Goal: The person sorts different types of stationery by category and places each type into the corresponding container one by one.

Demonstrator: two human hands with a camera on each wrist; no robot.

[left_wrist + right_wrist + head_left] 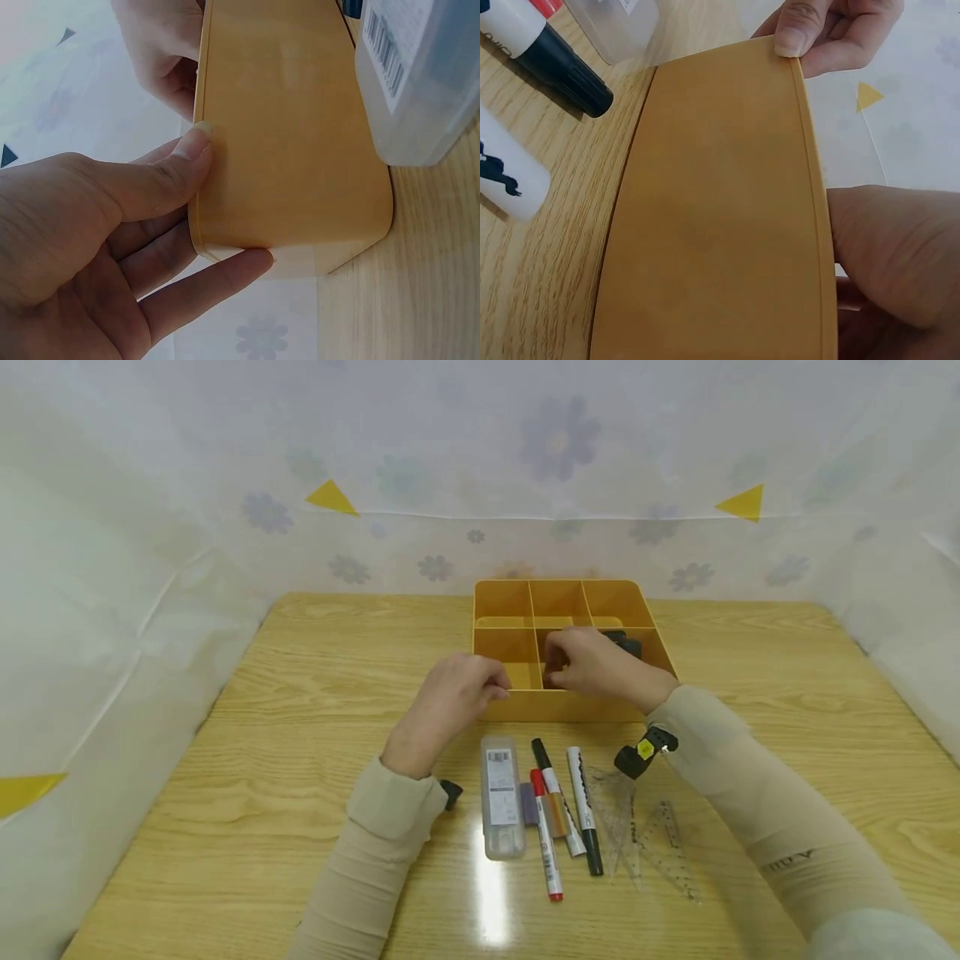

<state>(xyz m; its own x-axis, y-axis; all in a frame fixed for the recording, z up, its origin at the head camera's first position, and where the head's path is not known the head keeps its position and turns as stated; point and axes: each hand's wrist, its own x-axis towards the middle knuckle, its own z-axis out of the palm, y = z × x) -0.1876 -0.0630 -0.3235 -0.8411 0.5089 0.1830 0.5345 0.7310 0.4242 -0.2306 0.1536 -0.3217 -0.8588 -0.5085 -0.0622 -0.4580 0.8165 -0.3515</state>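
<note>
A yellow-orange divided organizer box (pixel 562 706) stands toward the back of the table. My left hand (pixel 457 693) grips its front left corner. In the left wrist view the thumb (pixel 176 169) presses the front wall at the rim, with other fingers round the side and behind. My right hand (pixel 596 664) reaches over the front wall into the front middle compartment, fingers bent. The right fingertips are largely hidden by the box wall in the right wrist view, and I cannot tell whether they hold anything. A black item (pixel 628 645) shows behind this hand in the front right compartment.
Before the box lie a clear plastic case (pixel 501 839), a red marker (pixel 547 852), two black-capped markers (pixel 581 793), a purple block (pixel 529 806) and an orange block (pixel 558 817). Transparent set squares (pixel 671 852) lie to their right. Patterned white curtain (pixel 450 435) encloses the table.
</note>
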